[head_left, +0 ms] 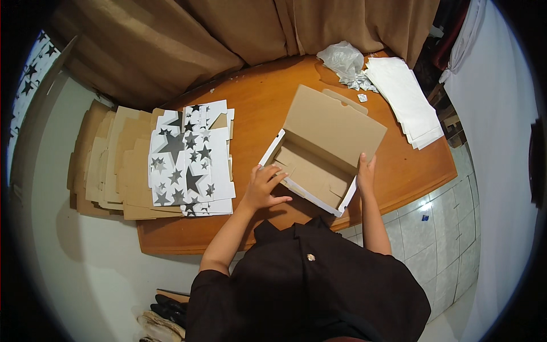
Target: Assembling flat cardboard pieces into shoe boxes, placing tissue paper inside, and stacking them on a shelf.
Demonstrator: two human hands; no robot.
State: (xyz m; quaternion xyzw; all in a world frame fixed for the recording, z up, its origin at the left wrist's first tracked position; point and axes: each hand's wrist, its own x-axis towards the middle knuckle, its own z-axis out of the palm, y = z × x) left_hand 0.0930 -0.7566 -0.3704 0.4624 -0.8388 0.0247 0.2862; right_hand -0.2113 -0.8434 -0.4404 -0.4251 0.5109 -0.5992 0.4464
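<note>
The open-lidded, white-sided cardboard box with a brown interior [318, 162] sits near the front edge of the orange-brown wooden counter [259, 114]. The left hand [264, 186], fingers spread, touches its left front wall; the right hand [366, 174] lies against its right end, grip unclear. Bare wood separates it from star-printed white flattened cardboard [196, 162] leftward.

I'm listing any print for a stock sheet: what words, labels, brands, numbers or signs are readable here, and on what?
None can be read.
Box: no text shows.
Flat cartons: the top one shows printed stars, no words that I can make out.
White sheets: look plain.
Small packet: too small to tell.
</note>
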